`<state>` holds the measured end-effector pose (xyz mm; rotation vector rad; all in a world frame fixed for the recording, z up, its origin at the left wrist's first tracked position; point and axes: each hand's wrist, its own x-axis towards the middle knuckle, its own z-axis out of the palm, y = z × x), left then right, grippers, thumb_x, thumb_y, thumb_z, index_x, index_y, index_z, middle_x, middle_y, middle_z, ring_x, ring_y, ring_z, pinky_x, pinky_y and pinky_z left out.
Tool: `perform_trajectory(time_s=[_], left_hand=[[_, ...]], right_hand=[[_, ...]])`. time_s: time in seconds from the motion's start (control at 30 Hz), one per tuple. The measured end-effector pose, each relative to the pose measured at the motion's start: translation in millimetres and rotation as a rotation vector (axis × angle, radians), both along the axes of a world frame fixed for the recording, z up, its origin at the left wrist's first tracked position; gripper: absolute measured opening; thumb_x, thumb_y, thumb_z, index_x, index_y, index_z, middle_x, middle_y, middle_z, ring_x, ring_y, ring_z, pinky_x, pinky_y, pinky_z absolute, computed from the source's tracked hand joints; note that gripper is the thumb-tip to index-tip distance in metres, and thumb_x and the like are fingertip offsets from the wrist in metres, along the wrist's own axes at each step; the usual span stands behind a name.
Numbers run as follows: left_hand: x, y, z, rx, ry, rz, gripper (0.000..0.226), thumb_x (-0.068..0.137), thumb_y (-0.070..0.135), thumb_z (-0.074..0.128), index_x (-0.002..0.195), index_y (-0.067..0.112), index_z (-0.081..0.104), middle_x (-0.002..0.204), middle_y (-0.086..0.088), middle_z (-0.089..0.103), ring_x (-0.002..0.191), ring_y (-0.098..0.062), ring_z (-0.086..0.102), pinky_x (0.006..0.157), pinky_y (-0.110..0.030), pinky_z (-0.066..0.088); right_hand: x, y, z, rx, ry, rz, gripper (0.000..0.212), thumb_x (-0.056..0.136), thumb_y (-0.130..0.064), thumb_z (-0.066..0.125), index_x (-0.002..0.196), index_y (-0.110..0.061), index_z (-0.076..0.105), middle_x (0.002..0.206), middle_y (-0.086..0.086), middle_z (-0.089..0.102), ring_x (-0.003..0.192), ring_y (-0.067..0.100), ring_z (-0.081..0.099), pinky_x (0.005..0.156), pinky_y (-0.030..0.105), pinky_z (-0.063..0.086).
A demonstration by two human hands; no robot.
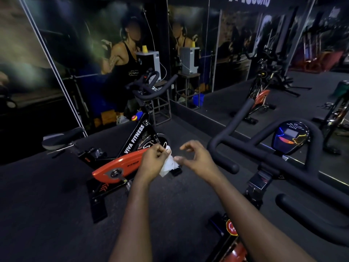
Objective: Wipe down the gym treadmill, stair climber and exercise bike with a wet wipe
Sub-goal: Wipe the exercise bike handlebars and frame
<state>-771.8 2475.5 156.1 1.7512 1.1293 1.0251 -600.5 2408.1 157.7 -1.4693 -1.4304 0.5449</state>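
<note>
Your left hand (154,160) is pinching a crumpled white wipe (168,166) in curled fingers, in mid-air. Your right hand (196,159) is hovering just beside it, fingers loosely curled, gripping nothing. Neither the near exercise bike (264,157) at your right nor the orange bike (120,168) at your left is being touched, so wiping them looks like work left to do. No treadmill or stair climber is showing. Dark floor (47,195) is lying underneath; mirrors (226,53) are lining the wall.

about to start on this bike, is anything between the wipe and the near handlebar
Only the right hand, which hovers between the wet wipe held in the left hand and the near handlebar. Nothing else visible blocks the way.
</note>
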Motion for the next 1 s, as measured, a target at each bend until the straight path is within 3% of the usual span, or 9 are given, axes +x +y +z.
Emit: perform_trajectory(time_s=[0.1, 0.23, 0.4, 0.53, 0.67, 0.77, 0.87, 0.97, 1.0], left_hand=[[-2.1, -0.5, 3.9, -0.03, -0.012, -0.085, 0.023, 0.097, 0.018, 0.068, 0.079, 0.009, 0.057, 0.059, 0.01, 0.059, 0.055, -0.003, 0.051, 0.053, -0.021, 0.041], [-9.5, -2.6, 6.3, -0.115, -0.064, -0.165, 0.026, 0.097, 0.012, 0.067, 0.078, 0.011, 0.049, 0.051, 0.006, 0.057, 0.042, -0.004, 0.052, 0.039, -0.02, 0.04], [-31.4, -1.1, 3.6, -0.146, 0.0, -0.189, 0.025, 0.092, 0.007, 0.073, 0.083, 0.01, 0.049, 0.062, -0.001, 0.066, 0.056, -0.014, 0.062, 0.05, -0.027, 0.049], [-35.7, -1.4, 4.2, -0.143, 0.044, -0.202, 0.018, 0.091, -0.001, 0.071, 0.088, 0.009, 0.055, 0.072, -0.01, 0.06, 0.059, -0.015, 0.056, 0.054, -0.027, 0.045], [-44.1, 1.3, 2.2, -0.134, 0.199, -0.189, 0.011, 0.091, 0.001, 0.07, 0.094, 0.01, 0.065, 0.081, -0.008, 0.062, 0.07, -0.015, 0.057, 0.057, -0.026, 0.047], [-47.9, 3.9, -2.6, -0.11, 0.262, -0.124, 0.018, 0.095, 0.0, 0.062, 0.088, 0.016, 0.066, 0.077, -0.001, 0.065, 0.069, -0.013, 0.057, 0.062, -0.028, 0.047], [-42.4, 3.5, -8.0, -0.138, 0.17, -0.006, 0.027, 0.095, -0.002, 0.051, 0.086, 0.018, 0.067, 0.071, 0.004, 0.066, 0.072, -0.018, 0.058, 0.064, -0.03, 0.046], [-29.4, -4.4, -10.5, -0.184, 0.054, -0.007, 0.005, 0.1, 0.024, 0.059, 0.097, 0.022, 0.063, 0.085, 0.0, 0.071, 0.078, -0.021, 0.066, 0.066, -0.032, 0.05], [-25.8, -7.2, -11.6, -0.174, 0.064, -0.029, 0.01, 0.098, 0.031, 0.065, 0.1, 0.022, 0.061, 0.09, -0.001, 0.073, 0.08, -0.019, 0.068, 0.068, -0.032, 0.052]], right_hand=[[-12.9, 1.0, -7.3, -0.078, 0.107, 0.145, 0.027, 0.078, -0.025, 0.088, 0.095, -0.017, 0.068, 0.099, 0.006, 0.072, 0.086, 0.012, 0.067, 0.081, 0.027, 0.054], [-9.6, 6.0, -10.7, -0.123, 0.255, 0.139, 0.011, 0.086, -0.008, 0.079, 0.084, -0.012, 0.069, 0.088, 0.018, 0.073, 0.078, 0.022, 0.065, 0.076, 0.04, 0.051], [-1.1, 8.0, -4.7, -0.217, 0.202, 0.113, 0.006, 0.089, -0.004, 0.074, 0.087, -0.01, 0.073, 0.087, 0.024, 0.074, 0.075, 0.027, 0.066, 0.078, 0.048, 0.054], [-3.4, 11.6, -1.6, -0.284, 0.083, 0.118, 0.016, 0.091, -0.004, 0.068, 0.083, -0.015, 0.076, 0.074, 0.008, 0.074, 0.066, 0.016, 0.065, 0.068, 0.035, 0.053], [-5.9, 11.3, 0.9, -0.337, -0.014, 0.081, 0.013, 0.09, -0.006, 0.067, 0.084, -0.011, 0.077, 0.079, 0.011, 0.077, 0.075, 0.028, 0.074, 0.067, 0.032, 0.059], [-8.6, 14.0, -1.9, -0.335, 0.061, 0.035, 0.013, 0.092, -0.003, 0.063, 0.086, -0.006, 0.074, 0.082, 0.02, 0.075, 0.069, 0.03, 0.07, 0.069, 0.039, 0.059], [-14.6, 16.5, -6.6, -0.32, 0.119, 0.067, 0.008, 0.093, -0.002, 0.063, 0.09, -0.004, 0.069, 0.085, 0.028, 0.072, 0.07, 0.03, 0.064, 0.072, 0.05, 0.057], [-22.5, 17.3, -9.4, -0.287, 0.18, 0.08, 0.014, 0.088, 0.002, 0.066, 0.087, -0.012, 0.064, 0.078, 0.022, 0.071, 0.072, 0.031, 0.065, 0.076, 0.062, 0.056], [-23.9, 17.4, -9.7, -0.281, 0.198, 0.084, 0.018, 0.087, 0.003, 0.067, 0.087, -0.014, 0.062, 0.074, 0.016, 0.071, 0.071, 0.031, 0.064, 0.075, 0.063, 0.055]])
